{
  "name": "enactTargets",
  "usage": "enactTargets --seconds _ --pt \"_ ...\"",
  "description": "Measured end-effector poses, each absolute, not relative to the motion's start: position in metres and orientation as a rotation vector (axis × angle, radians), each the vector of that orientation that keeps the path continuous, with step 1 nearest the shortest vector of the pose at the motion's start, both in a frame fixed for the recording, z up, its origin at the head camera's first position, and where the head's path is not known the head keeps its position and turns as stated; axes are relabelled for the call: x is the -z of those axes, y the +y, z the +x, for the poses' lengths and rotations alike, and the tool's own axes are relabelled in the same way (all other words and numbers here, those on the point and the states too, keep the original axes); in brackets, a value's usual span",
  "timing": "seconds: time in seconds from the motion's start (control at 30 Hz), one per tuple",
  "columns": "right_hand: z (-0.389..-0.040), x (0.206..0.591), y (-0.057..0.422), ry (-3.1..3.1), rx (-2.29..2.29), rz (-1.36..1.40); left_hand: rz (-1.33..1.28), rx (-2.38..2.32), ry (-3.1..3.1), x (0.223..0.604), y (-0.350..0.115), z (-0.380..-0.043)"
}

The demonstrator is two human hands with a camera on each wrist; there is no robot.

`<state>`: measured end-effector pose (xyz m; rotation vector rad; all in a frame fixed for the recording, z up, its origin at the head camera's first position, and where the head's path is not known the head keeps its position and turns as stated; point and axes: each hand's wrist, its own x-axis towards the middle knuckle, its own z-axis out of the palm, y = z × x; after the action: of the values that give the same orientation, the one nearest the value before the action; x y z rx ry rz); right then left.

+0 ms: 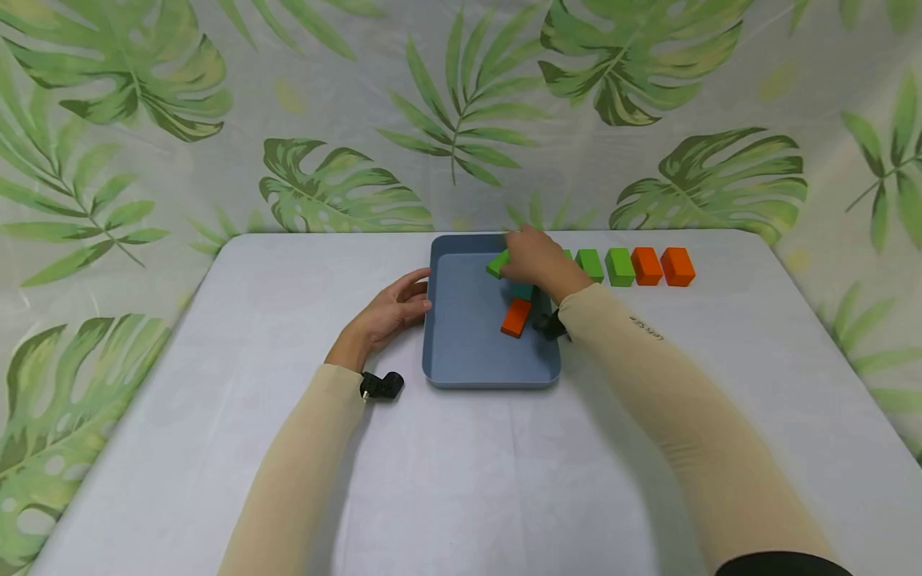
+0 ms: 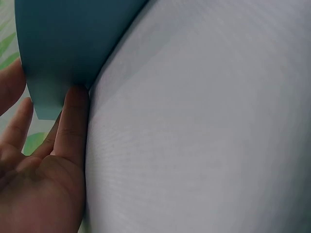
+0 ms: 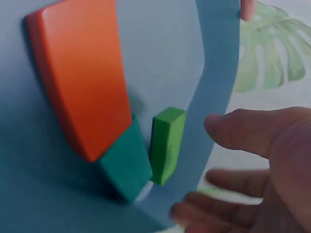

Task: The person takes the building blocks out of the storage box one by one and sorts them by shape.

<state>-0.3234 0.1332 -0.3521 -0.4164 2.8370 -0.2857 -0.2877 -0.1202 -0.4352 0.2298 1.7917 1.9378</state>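
A blue-grey tray point(image 1: 468, 352) lies on the table, and my left hand point(image 1: 389, 314) rests against its left side. In the left wrist view the fairly straight fingers point(image 2: 73, 124) touch the tray's outer wall point(image 2: 63, 53). Above the tray's upper right part, my right hand point(image 1: 540, 260) is spread with nothing between thumb and fingers, as the right wrist view shows. Beside its fingertips a green block point(image 3: 166, 145) lies in the tray. A teal block point(image 3: 126, 162) and an orange block point(image 3: 85, 77) lie there too, end to end.
Right of the tray, along the table's back edge, runs a row of green blocks point(image 1: 620, 268) and orange blocks point(image 1: 679, 267); the right hand partly hides its left end. A leaf-patterned cloth point(image 1: 475, 120) hangs behind the white table point(image 1: 432, 480).
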Motion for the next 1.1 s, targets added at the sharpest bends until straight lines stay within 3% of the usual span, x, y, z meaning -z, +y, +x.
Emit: enactTargets --seconds 0.77,1.1 --pt "-0.333 0.379 0.110 2.775 0.405 0.025 0.233 -1.934 1.788 0.442 -0.121 -0.290" --pt "-0.336 0.378 0.114 2.777 0.341 -0.217 0.219 -1.931 1.803 0.437 -0.122 -0.288"
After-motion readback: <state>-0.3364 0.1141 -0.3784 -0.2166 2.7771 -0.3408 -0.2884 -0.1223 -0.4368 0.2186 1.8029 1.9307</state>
